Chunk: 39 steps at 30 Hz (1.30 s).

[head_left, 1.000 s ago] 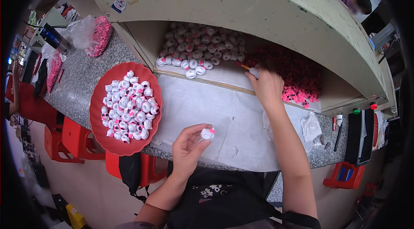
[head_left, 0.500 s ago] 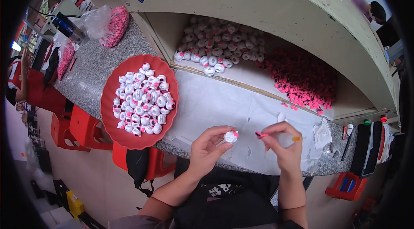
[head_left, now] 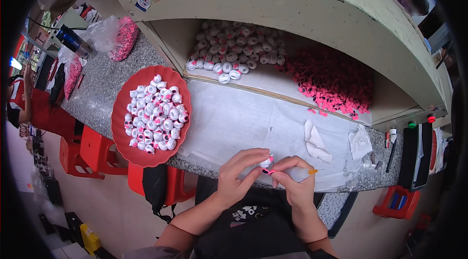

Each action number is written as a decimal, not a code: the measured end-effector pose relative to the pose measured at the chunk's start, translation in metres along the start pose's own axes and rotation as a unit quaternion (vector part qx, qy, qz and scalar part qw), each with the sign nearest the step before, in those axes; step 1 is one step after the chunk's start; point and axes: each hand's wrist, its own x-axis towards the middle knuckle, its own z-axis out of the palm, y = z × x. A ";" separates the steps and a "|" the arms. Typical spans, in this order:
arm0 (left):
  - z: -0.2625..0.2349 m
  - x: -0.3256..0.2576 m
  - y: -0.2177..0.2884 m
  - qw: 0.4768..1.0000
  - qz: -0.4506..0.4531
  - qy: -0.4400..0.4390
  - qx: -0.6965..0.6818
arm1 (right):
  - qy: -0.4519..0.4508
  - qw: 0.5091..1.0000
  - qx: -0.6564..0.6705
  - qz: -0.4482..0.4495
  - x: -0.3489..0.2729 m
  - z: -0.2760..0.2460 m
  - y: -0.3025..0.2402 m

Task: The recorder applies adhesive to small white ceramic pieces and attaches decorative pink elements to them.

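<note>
**Pale shelf box (head_left: 273, 0) stands at your 12 o'clock**

Before it spreads a white sheet (head_left: 234, 122). A red bowl (head_left: 118, 117) at your 10 o'clock holds white balls (head_left: 155, 115). Inside the box, a heap of white balls (head_left: 239, 47) lies between 11 and 12, a heap of pink pieces (head_left: 336, 83) at 1. Your left hand (head_left: 237, 176) and right hand (head_left: 298, 188) work close together. The right grips a bottle (head_left: 296, 173), orange tip toward 3. Left fingers pinch one ball (head_left: 266, 163); right fingertips pinch a pink piece (head_left: 267, 171) at its 6 o'clock.
</note>
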 end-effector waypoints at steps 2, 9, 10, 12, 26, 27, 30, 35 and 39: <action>0.000 0.000 0.002 1.000 0.004 0.000 0.007 | 0.001 1.000 -0.002 0.000 0.000 -0.001 -0.001; 0.002 0.001 0.002 1.000 0.014 -0.015 0.010 | 0.020 1.000 -0.017 0.004 0.001 -0.003 0.000; 0.001 0.000 0.003 1.000 0.011 -0.019 0.007 | 0.026 0.999 -0.022 0.008 0.001 -0.003 -0.001; 0.002 0.000 0.002 1.000 0.005 -0.018 -0.019 | 0.028 0.997 -0.067 -0.026 0.002 -0.004 0.003; 0.003 -0.010 0.001 0.961 -0.099 -0.027 -0.258 | -0.010 0.996 -0.059 -0.068 -0.002 0.004 0.001; 0.002 -0.009 0.001 0.965 -0.081 -0.032 -0.245 | -0.029 0.996 -0.065 -0.049 -0.002 0.003 0.000; 0.003 -0.009 -0.003 0.971 -0.058 -0.037 -0.227 | -0.044 0.996 -0.073 -0.024 -0.004 0.000 -0.002; 0.006 -0.008 -0.001 0.965 -0.088 -0.042 -0.245 | -0.022 1.000 -0.005 0.014 -0.004 0.001 -0.004; 0.008 -0.009 -0.004 0.973 -0.049 -0.057 -0.218 | -0.043 0.999 0.002 -0.002 -0.004 -0.005 0.001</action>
